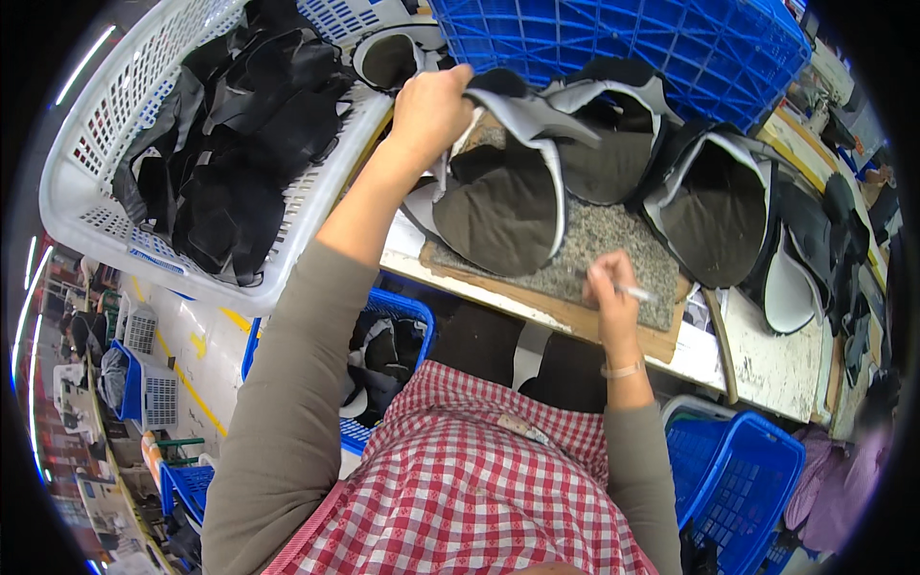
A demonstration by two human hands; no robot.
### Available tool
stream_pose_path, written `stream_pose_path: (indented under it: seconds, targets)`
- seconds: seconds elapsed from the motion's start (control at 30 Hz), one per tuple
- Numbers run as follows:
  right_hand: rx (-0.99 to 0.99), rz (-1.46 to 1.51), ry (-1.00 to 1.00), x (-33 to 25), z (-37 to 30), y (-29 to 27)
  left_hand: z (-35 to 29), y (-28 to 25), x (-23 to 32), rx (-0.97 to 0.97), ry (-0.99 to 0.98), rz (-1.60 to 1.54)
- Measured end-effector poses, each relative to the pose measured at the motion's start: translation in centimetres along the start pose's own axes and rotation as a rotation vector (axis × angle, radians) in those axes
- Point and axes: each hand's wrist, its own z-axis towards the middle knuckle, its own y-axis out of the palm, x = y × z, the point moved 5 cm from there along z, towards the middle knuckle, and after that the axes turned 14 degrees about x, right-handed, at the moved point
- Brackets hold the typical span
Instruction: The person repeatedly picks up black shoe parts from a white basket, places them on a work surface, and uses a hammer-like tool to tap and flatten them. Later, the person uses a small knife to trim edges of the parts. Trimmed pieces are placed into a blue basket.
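My left hand [436,110] reaches to the far side of the workbench, its fingers closed at the edge of a black shoe upper [498,211] with a pale grey lining. The upper stands with its wide opening toward me, on a grey stone slab [599,244]. To the right of that upper, my right hand [611,287] is over the slab, closed around a slim, pale, pen-like tool [637,293]. Its tip is blurred. More shoe uppers [714,206] of the same kind stand to the right, and another upper [609,134] is just behind.
A white plastic basket [72,206] piled with black pieces [240,144] stands at the left. Behind the uppers leans a blue crate [623,38]. Below the bench are a blue basket [417,311] of dark pieces and blue crates [747,479]. A curved strip [721,345] hangs off the bench edge.
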Motion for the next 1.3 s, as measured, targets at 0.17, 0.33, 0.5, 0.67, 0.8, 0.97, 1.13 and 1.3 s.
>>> stream_pose_path:
  seconds: [0.17, 0.33, 0.5, 0.67, 0.8, 0.97, 1.13, 1.3]
  targets:
    - [-0.22, -0.117, -0.391, -3.6, -0.1, 1.6, 1.8, 1.3, 7.4, 0.021, 0.019, -0.339]
    - [-0.059, -0.035, -0.244, 0.2, 3.7, 0.3, 4.3, 8.8, 2.4, -0.086, 0.111, -0.637]
    - [-0.023, -0.079, -0.119, 2.8, 3.5, -1.5, 11.7, 11.0, -17.1, 0.391, 0.004, 0.347]
    - [-0.006, -0.139, -0.144, 2.8, 3.7, -1.3, 11.7, 15.0, -24.9, -0.205, -0.097, 0.51]
    - [-0.007, -0.137, -0.177, 2.6, 3.6, -1.1, 9.5, 12.0, -23.6, -0.191, -0.202, 0.357]
    - [-0.04, -0.146, -0.23, 2.4, 3.5, -1.2, 3.8, 2.3, -25.4, 0.35, -0.894, -0.715]
    - [0.016, -0.123, -0.386, 0.9, 2.7, 0.1, -8.9, 1.0, -20.6, 0.385, -1.094, -0.992]
    - [-0.135, -0.101, -0.358, 0.6, -0.3, 4.0, -21.6, 4.2, -6.7, 0.343, -1.673, -1.323]
